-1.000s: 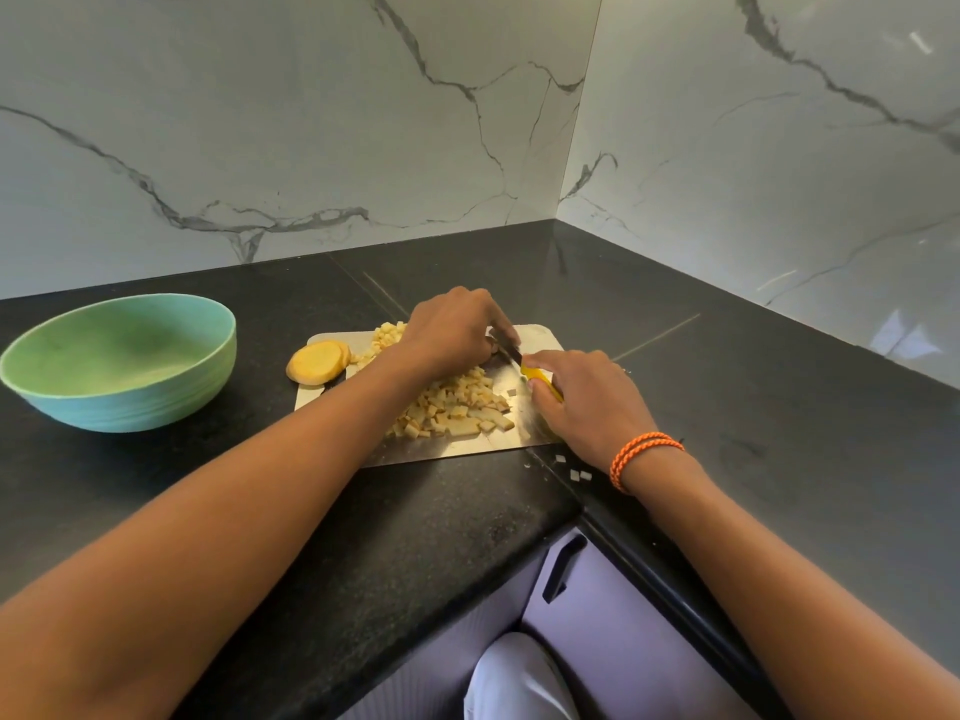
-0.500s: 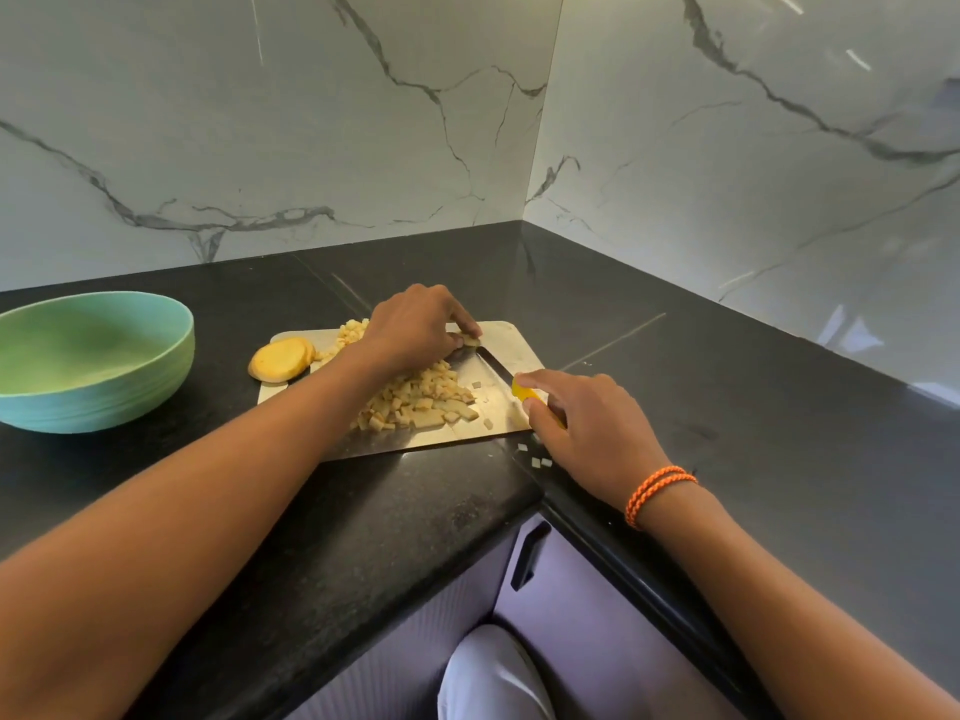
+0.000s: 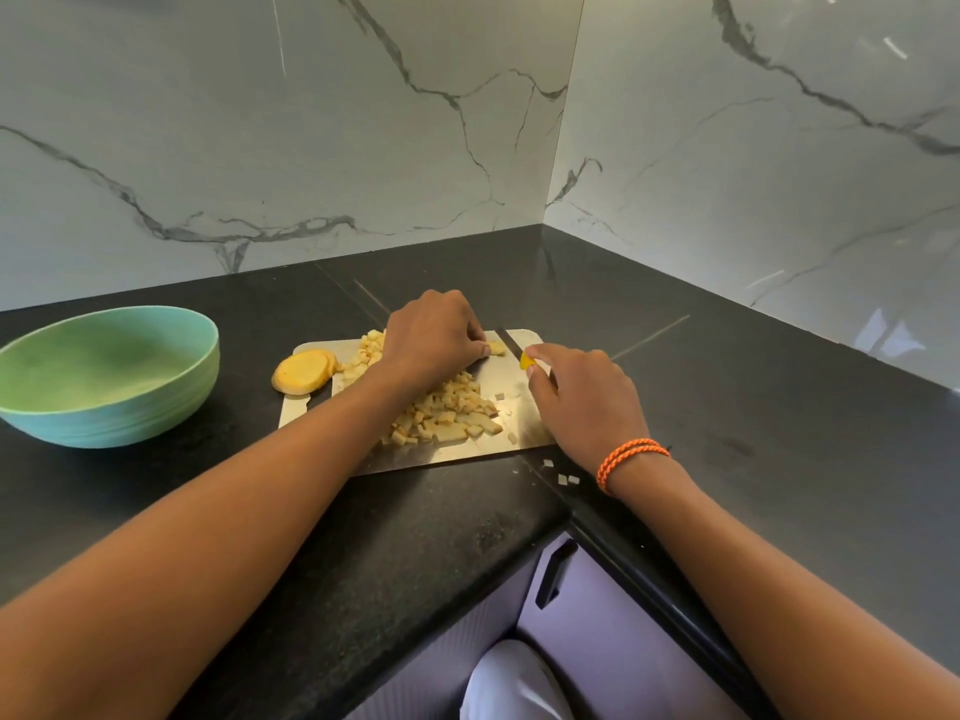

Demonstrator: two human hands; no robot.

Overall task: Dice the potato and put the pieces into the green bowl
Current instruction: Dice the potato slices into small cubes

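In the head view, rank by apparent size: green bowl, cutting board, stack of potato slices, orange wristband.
1. Cutting board, partly hidden by arms
2. Green bowl, close behind
3. Stack of potato slices
4. Orange wristband, close to the slices; unsure

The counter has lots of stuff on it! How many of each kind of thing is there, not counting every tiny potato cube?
Bowl: 1
Cutting board: 1
Knife: 1
Stack of potato slices: 1
Pile of potato cubes: 1
Hands: 2, left hand and right hand
Total: 7
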